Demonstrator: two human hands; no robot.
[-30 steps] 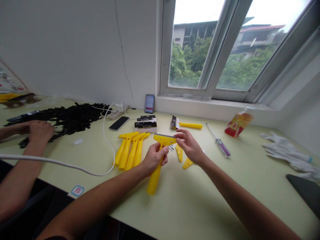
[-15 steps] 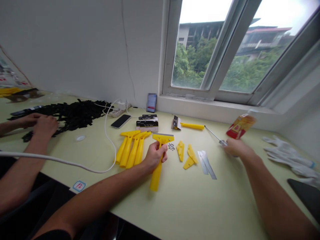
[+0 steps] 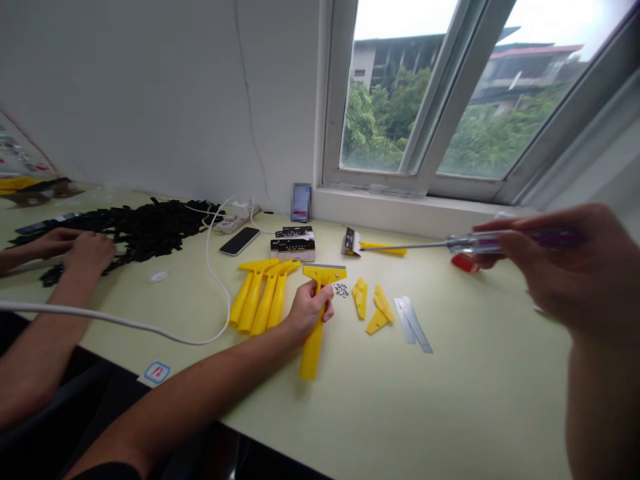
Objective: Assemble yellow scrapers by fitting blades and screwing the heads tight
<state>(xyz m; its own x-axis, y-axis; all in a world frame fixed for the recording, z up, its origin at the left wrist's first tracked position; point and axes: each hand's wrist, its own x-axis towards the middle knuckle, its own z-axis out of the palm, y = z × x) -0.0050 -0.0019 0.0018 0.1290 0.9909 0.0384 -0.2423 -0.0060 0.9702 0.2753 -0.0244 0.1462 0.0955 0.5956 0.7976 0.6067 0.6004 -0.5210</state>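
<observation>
My left hand (image 3: 309, 311) grips the handle of a yellow scraper (image 3: 318, 319) that lies on the pale green table (image 3: 410, 400), its blade end pointing away from me. My right hand (image 3: 575, 270) is raised close to the camera at the right and holds a screwdriver (image 3: 450, 245) by its purple handle, the shaft pointing left above the table. Between the hands lie small silver nuts (image 3: 341, 289), yellow plastic clamp pieces (image 3: 373, 308) and two metal blades (image 3: 413, 323).
Several yellow scraper handles (image 3: 260, 297) lie left of my hand, with black boxes (image 3: 293, 247), a phone (image 3: 239, 241) and a white cable (image 3: 125, 323). Another scraper (image 3: 375, 248) lies near the window sill. At the left, another person's hands (image 3: 75, 250) work by a heap of black parts (image 3: 145, 227).
My right hand left the scraper head, reached right to the screwdriver on the table and lifted it toward the camera. The left hand kept its hold on the scraper.
</observation>
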